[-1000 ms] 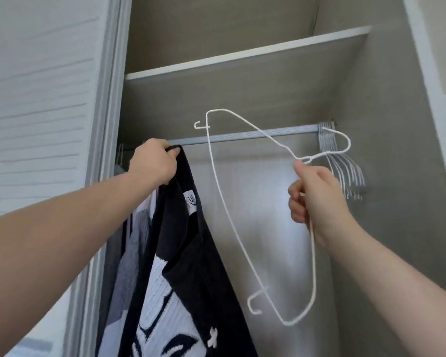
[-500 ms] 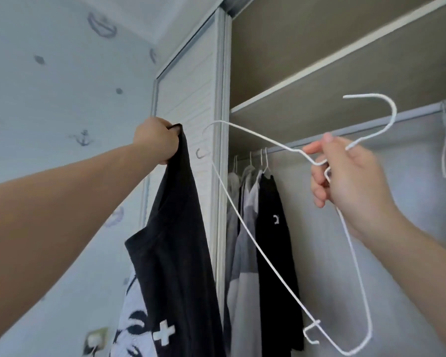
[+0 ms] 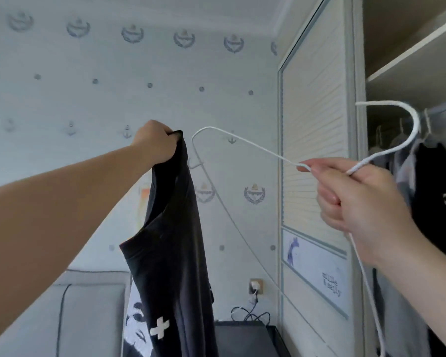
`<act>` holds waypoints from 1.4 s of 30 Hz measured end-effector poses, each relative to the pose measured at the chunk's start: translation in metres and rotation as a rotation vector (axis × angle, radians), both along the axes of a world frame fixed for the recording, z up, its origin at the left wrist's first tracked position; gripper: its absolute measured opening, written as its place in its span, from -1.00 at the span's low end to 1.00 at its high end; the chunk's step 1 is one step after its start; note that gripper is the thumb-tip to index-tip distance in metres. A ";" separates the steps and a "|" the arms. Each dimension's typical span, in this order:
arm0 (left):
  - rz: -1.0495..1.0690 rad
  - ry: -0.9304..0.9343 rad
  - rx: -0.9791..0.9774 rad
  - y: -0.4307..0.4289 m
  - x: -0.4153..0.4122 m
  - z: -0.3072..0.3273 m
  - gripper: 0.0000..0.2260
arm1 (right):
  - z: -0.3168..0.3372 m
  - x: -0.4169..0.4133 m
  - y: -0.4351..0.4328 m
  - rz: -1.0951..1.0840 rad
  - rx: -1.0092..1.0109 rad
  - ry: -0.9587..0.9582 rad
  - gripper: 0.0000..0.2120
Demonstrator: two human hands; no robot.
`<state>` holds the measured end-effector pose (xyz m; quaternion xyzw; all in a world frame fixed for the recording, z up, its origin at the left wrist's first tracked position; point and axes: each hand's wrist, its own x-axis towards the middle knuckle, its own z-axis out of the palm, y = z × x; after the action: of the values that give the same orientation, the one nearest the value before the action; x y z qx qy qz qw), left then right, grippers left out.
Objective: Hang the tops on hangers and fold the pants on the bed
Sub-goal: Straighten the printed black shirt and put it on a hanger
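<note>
Shifted off the wardrobe door (image 3: 314, 124) and now before the wall, the black top (image 3: 175, 228) was held up at ten o'clock, its collar bunched in the curled left grip (image 3: 155, 141). At three o'clock, the white hanger (image 3: 416, 122) was pinched at its neck by the right grip (image 3: 358, 199), with hung clothes (image 3: 433, 191) seen beyond.

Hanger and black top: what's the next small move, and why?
Probably slide the free shoulder end of the white hanger into the neck opening of the black top. The right hand grips the hanger at its neck, the left hand pinches the top at the collar, and the hanger's end sits beside the collar, not yet inside it.
</note>
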<state>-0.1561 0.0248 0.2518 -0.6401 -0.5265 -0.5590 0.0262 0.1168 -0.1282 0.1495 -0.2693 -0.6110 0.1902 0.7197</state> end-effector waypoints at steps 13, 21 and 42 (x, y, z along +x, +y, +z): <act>0.195 0.250 -0.262 -0.096 -0.221 -0.107 -0.63 | -0.110 -0.207 0.009 0.293 -0.121 -0.179 -0.75; 0.177 0.408 -0.412 -0.162 -0.303 -0.199 -0.75 | -0.189 -0.331 -0.008 0.323 -0.164 -0.352 -0.82; 0.087 0.947 -0.545 -0.244 -0.435 -0.342 -0.46 | -0.313 -0.489 -0.025 0.680 -0.405 -0.206 -0.88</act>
<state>-0.5916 -0.2191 -0.0903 -0.7830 -0.6088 -0.0513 0.1165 -0.3722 -0.1537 -0.1638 -0.2059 -0.6843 0.5059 0.4831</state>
